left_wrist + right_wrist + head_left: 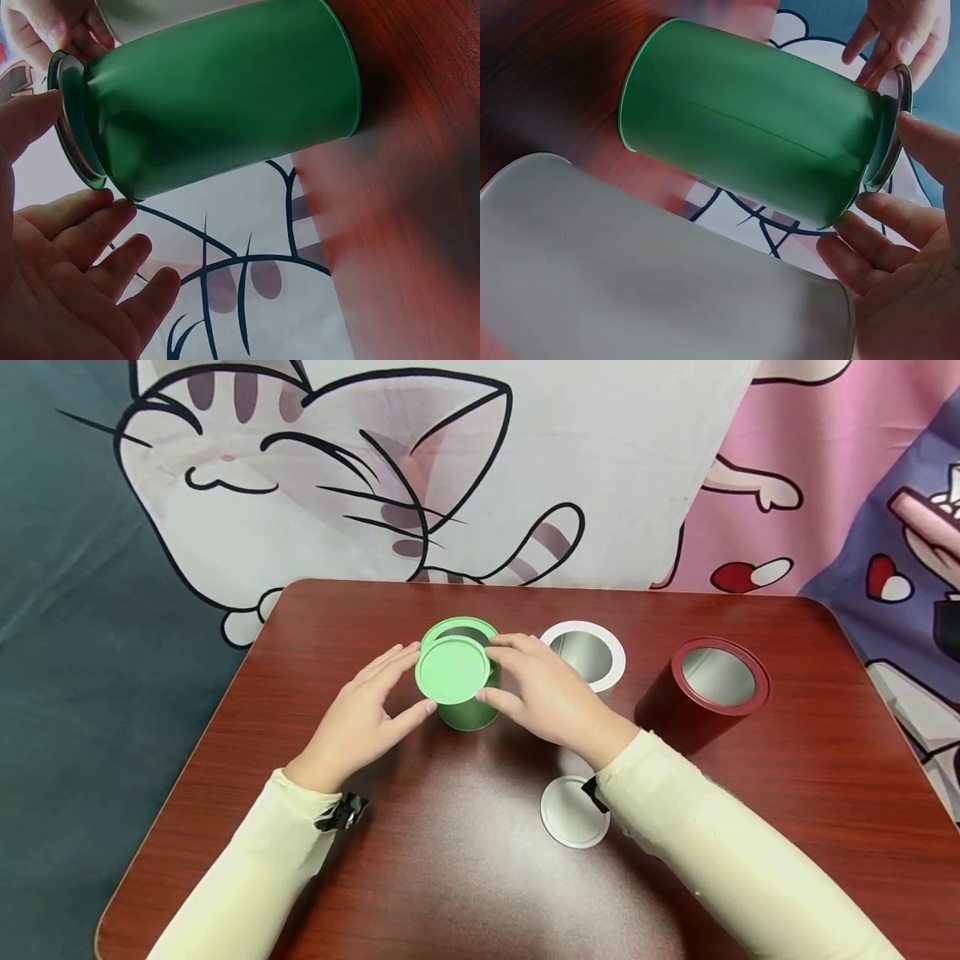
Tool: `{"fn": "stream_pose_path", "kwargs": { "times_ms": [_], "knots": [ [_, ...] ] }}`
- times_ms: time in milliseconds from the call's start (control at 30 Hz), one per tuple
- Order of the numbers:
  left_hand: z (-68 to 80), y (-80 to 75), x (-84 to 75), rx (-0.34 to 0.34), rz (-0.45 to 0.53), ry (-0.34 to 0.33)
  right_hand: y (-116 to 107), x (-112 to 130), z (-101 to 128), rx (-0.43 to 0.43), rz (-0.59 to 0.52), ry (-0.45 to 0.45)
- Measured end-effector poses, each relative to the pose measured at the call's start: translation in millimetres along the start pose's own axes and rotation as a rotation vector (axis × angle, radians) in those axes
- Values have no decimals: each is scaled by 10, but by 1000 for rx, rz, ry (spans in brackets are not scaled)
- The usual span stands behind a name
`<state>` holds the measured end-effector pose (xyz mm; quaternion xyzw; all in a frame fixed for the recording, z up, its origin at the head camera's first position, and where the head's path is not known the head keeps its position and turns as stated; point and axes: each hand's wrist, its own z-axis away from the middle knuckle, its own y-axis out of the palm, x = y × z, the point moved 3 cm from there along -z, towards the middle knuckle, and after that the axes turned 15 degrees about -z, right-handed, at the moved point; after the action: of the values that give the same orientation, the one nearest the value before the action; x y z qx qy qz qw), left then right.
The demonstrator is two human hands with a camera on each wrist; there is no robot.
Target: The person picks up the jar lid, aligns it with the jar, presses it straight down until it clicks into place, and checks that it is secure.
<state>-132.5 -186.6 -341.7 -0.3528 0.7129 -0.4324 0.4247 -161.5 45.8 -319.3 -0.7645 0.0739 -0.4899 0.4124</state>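
You pinch the green lid (452, 670) between both hands' fingertips, left hand (358, 720) and right hand (546, 697), askew over the green tin (468, 710) (mid-table); uneven pressing could jam it or tip the tin.

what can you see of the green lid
The green lid is a flat round disc with a raised rim, matte green on top and metallic-looking at its edge in the wrist views. It sits askew over the near side of the green can, leaving the mouth partly open. The left hand and right hand pinch its edge with their fingertips.
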Motion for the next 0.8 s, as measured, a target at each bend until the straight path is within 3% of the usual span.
{"fn": "stream_pose_path", "kwargs": {
  "times_ms": [800],
  "knots": [
    [-208, 89, 74, 39, 95, -36, -40, -75, -99, -1, 2, 70]
  ]
}}
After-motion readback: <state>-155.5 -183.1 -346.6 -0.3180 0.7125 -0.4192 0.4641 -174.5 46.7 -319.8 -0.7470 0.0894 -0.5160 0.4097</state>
